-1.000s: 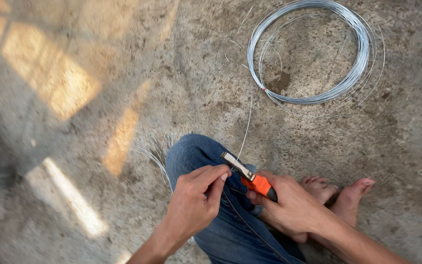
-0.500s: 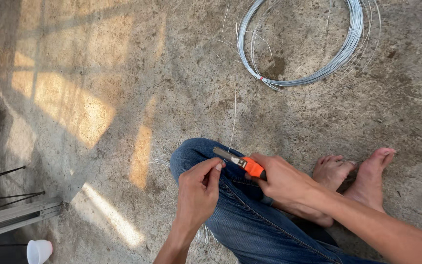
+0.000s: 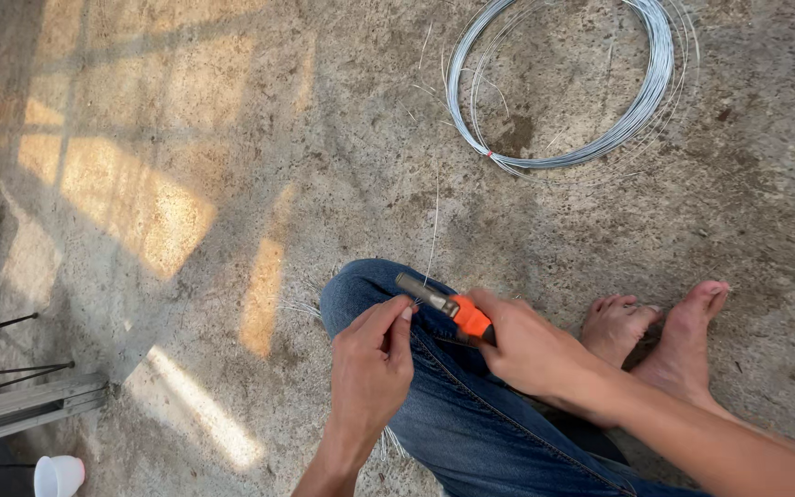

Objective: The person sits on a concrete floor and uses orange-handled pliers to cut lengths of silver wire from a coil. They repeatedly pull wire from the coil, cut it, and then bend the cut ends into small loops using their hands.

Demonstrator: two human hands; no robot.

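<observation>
I sit on a concrete floor with my knee in blue jeans (image 3: 434, 405) raised. My right hand (image 3: 526, 345) grips orange-handled pliers (image 3: 443, 302), jaws pointing up-left over the knee. My left hand (image 3: 372, 364) pinches a thin steel wire (image 3: 432, 230) just below the plier jaws. That wire runs up the floor toward a large coil of grey wire (image 3: 637, 101) lying at the top right. Cut wire pieces (image 3: 301, 308) lie beside the knee.
My bare feet (image 3: 655, 327) rest on the floor to the right. Metal bars and thin rods (image 3: 20, 400) lie at the lower left edge, with a white cup (image 3: 59, 475) below them. Sunlit patches cross the concrete (image 3: 140, 202).
The view has shifted, so the coil now sits further right and the bars at the left edge show. Both hands stay together on the knee with pliers and wire.
</observation>
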